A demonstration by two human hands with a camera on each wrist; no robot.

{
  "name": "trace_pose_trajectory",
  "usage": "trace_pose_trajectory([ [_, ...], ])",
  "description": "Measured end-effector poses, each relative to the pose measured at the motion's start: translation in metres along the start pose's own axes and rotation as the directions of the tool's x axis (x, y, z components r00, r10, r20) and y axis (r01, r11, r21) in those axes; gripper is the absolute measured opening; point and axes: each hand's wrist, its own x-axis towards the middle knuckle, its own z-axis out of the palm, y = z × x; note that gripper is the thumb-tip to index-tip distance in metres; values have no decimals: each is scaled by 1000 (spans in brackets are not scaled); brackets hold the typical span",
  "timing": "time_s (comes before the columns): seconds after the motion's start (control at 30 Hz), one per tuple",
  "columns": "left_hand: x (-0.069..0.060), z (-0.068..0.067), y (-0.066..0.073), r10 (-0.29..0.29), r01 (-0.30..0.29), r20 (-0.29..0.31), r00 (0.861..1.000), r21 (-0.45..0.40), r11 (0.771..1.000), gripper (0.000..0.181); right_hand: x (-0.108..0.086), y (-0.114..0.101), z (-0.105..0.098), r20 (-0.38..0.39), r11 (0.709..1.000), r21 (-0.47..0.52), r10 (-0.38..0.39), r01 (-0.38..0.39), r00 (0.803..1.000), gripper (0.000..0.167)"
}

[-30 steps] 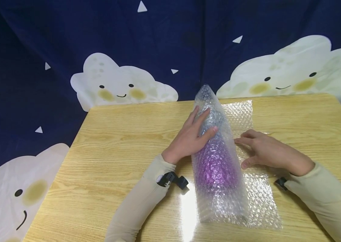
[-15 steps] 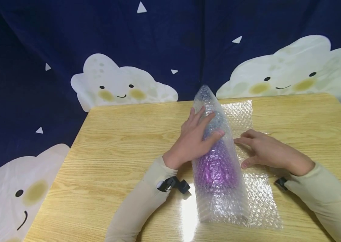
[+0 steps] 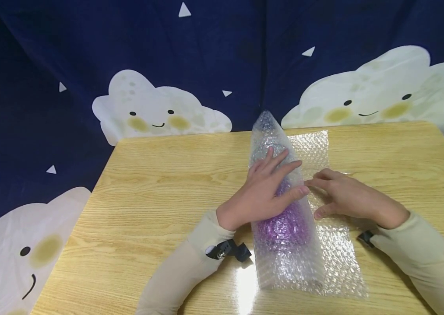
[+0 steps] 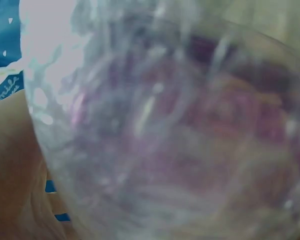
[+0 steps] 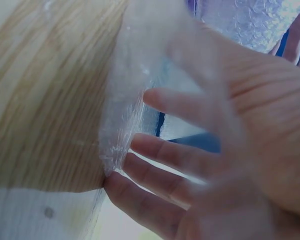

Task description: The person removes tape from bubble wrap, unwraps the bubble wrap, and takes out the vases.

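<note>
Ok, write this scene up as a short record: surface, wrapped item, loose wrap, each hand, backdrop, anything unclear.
surface: light wood-grain table
wrapped item: shiny purple object inside clear plastic bubble wrap, lying lengthwise, narrow end toward the far edge
loose wrap: flat clear bubble-wrap sheet, extending right of the bundle
left hand: on top of the bundle, fingers spread
right hand: at the bundle's right side
backdrop: dark blue fabric with white clouds
unclear: what the object is
</note>
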Motion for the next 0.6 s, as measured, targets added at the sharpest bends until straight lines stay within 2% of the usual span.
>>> trace_pose_trajectory([
  [0.6, 0, 4, -2, -6, 4, 38, 999, 46, 999, 64, 0, 0, 0, 0, 1000, -2, 6, -6, 1000, 88],
])
